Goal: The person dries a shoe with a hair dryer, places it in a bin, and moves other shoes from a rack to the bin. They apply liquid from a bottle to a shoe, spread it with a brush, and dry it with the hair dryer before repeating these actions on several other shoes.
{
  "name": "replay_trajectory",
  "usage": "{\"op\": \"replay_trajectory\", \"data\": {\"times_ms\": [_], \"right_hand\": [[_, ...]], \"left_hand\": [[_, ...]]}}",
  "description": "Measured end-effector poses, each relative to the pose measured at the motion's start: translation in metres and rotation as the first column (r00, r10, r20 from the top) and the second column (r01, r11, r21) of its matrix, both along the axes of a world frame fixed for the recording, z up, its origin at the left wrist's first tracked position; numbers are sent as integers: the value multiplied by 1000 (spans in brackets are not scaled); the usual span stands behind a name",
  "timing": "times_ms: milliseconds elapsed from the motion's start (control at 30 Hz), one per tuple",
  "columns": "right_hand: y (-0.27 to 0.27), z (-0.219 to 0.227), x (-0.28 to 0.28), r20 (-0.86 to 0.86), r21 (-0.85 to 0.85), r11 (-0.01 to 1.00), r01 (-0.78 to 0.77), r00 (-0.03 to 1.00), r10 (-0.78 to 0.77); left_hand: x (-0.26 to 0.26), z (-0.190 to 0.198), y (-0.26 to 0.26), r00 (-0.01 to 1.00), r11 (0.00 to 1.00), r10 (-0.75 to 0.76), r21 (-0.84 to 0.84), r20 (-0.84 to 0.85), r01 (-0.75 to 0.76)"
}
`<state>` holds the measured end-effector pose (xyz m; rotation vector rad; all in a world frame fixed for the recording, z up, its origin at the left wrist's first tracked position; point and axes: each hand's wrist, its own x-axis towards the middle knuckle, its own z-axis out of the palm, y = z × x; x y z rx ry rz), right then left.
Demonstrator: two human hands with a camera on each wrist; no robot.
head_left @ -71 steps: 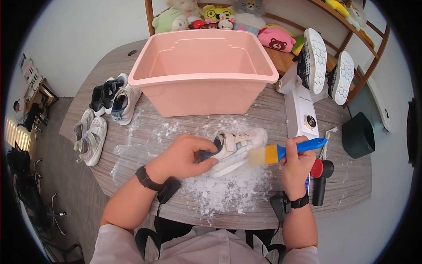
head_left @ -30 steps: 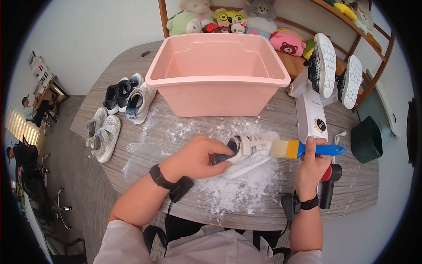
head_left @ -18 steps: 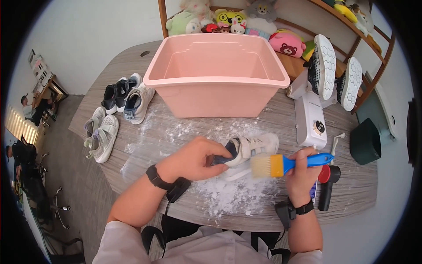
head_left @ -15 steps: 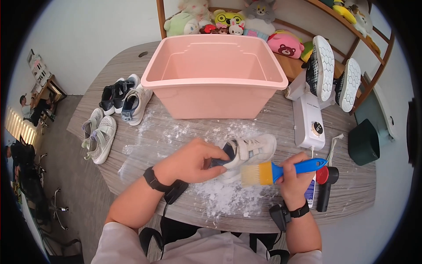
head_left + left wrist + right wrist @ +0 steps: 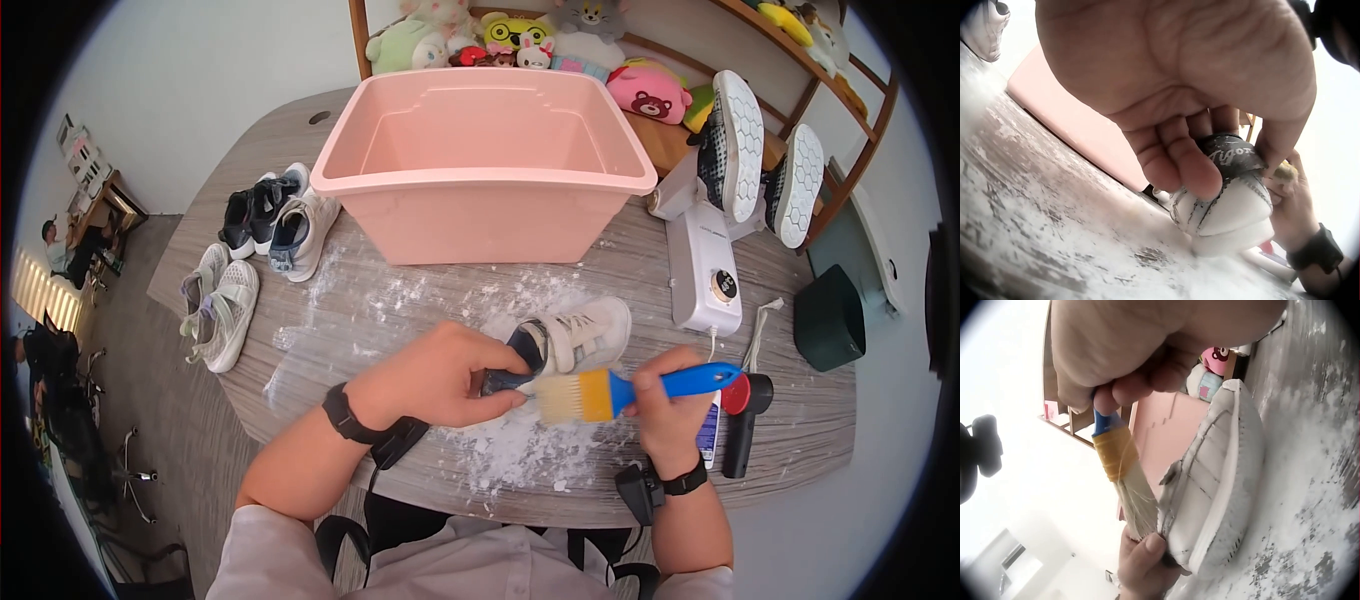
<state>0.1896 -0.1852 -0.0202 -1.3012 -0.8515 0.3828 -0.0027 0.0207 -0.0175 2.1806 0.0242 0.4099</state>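
A white shoe [image 5: 585,335] with a strap and dark lining stands on the powder-strewn table. My left hand [image 5: 455,375] grips it by the heel collar; in the left wrist view the fingers [image 5: 1194,169] curl over the dark lettered heel [image 5: 1232,156]. My right hand [image 5: 670,405] holds a paint brush [image 5: 690,380] by its blue handle. Its pale bristles [image 5: 560,398] lie along the near side of the shoe, close to my left thumb. The right wrist view has the bristles [image 5: 1139,509] at the shoe's heel end, with the long white side [image 5: 1210,481] facing the camera.
A pink tub [image 5: 480,215] stands behind the shoe. Small shoes [image 5: 225,315] sit at the left. A white shoe dryer [image 5: 703,270] carries two checkered shoes [image 5: 735,150] at the right. Near my right wrist lie a black handheld device [image 5: 742,430] and a bottle [image 5: 708,435]. White powder [image 5: 520,450] covers the middle.
The brush has swept from the shoe's toe back along its near side to the heel end. My left hand keeps its grip on the heel while the shoe's angle has shifted slightly.
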Motion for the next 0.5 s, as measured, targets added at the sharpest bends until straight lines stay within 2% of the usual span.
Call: {"op": "replay_trajectory", "data": {"times_ms": [67, 133, 267, 333, 367, 433, 467, 500], "right_hand": [[-1, -2, 0, 38, -55, 997, -52, 998, 54], [0, -9, 5, 132, -59, 992, 113, 986, -105], [0, -4, 0, 12, 47, 988, 145, 989, -146], [-1, -4, -1, 122, -14, 999, -29, 992, 30], [-1, -8, 1, 123, -11, 1000, -21, 992, 22], [0, -18, 6, 192, -14, 992, 128, 974, -123], [3, -15, 8, 96, 38, 986, 161, 982, -164], [3, -11, 8, 98, 37, 987, 159, 982, -162]], "left_hand": [[-1, -1, 2, 999, 1000, -1, -14, -32, 0], [-1, -2, 6, 999, 1000, -4, -15, -43, 3], [-1, -8, 9, 999, 1000, -22, -16, -24, 21], [-2, -4, 9, 999, 1000, -24, 4, -30, 24], [-1, -3, 9, 999, 999, -26, 19, -34, 27], [-1, -1, 9, 999, 999, -31, 22, -41, 32], [-1, 0, 9, 999, 999, -24, 25, -46, 25], [-1, 2, 8, 999, 999, -23, 23, -45, 24]]}}
